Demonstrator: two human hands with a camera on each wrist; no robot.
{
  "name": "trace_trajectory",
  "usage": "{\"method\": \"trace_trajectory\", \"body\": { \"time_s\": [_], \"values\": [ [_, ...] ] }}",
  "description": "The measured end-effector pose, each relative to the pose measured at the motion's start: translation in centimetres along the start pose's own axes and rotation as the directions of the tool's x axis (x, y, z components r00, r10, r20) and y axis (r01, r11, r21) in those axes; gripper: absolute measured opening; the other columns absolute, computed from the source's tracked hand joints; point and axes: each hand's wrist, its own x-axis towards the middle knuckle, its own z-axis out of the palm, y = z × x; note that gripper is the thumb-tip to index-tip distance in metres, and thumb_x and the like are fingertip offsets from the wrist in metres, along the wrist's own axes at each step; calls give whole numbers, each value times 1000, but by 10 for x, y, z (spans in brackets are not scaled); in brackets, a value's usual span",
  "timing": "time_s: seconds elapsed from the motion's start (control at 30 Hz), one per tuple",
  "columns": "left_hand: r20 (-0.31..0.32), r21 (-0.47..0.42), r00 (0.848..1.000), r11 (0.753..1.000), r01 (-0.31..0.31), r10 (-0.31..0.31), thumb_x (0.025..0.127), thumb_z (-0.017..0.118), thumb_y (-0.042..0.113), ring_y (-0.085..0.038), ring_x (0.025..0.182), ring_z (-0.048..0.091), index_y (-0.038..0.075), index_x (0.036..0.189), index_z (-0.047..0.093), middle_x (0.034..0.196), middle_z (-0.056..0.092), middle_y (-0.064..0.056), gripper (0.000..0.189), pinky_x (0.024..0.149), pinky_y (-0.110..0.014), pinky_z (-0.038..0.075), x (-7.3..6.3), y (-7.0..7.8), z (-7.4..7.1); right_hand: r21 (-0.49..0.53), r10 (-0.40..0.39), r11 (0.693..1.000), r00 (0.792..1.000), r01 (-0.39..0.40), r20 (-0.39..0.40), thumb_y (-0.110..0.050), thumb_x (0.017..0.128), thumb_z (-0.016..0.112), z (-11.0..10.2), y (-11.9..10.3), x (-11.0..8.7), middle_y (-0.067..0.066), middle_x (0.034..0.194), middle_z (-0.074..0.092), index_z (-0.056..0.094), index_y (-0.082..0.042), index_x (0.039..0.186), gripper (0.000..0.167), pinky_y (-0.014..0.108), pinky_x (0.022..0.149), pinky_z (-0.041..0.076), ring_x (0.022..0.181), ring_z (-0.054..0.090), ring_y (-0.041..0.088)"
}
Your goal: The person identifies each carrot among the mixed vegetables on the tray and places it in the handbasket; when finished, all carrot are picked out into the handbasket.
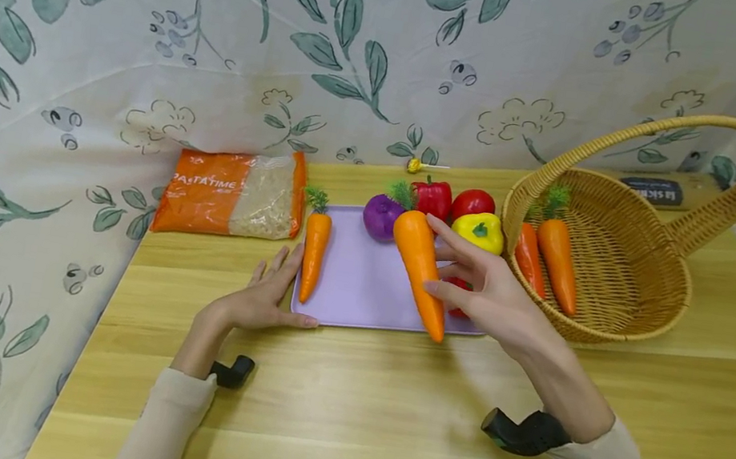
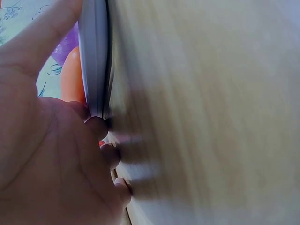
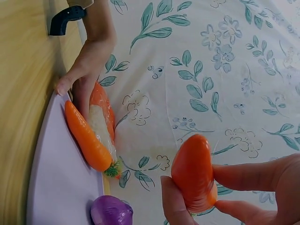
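Observation:
My right hand [image 1: 497,288] pinches a large orange carrot [image 1: 417,258] between thumb and fingers, holding it above the lilac tray [image 1: 358,289], tip slanting toward me. In the right wrist view, this carrot [image 3: 192,171] points its narrow end at the camera. My left hand [image 1: 261,299] rests at the tray's front left corner, thumb along the front edge and fingers stretched along the left side. Another carrot [image 1: 314,253] lies on the tray beside those fingers. A purple round vegetable [image 1: 380,218] sits at the tray's back, partly behind the held carrot.
Around the tray's right end are a yellow pepper [image 1: 480,232], a red pepper [image 1: 434,196] and a red tomato [image 1: 473,203]. A wicker basket [image 1: 615,324] holding a carrot and a red pepper stands right. An orange pasta bag [image 1: 206,190] lies left; a lollipop [image 1: 414,165] lies behind.

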Motion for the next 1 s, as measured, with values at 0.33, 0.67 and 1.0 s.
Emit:
{"method": "trace_trajectory", "body": {
  "time_s": [0.33,0.67,1.0],
  "values": [
    [-11,12,1000,1000,3,-2,84,74,68,-29,161,-23,16,165,-16,175,-18,-5,132,127,-60,-18,2,-5,2,-16,-1,1000,1000,1,-20,-18,102,67,-28,5,-30,16,146,53,29,-37,163,75,28,87,59,126,54,29],
    [-1,23,1000,1000,16,-16,89,76,54,-29,161,-22,14,165,-17,174,-19,-5,127,127,-61,-16,2,-2,2,-142,17,990,998,-25,-60,-21,103,65,-64,25,-64,7,151,51,27,-36,164,73,13,93,50,124,55,6],
    [-5,24,1000,1000,15,-15,90,77,51,-30,161,-22,14,165,-17,174,-19,-4,126,127,-62,-16,1,1,2,-244,114,961,989,-133,-92,-19,105,61,-101,59,-94,-2,146,49,22,-33,166,73,20,84,56,116,53,-11]
  ]
}}
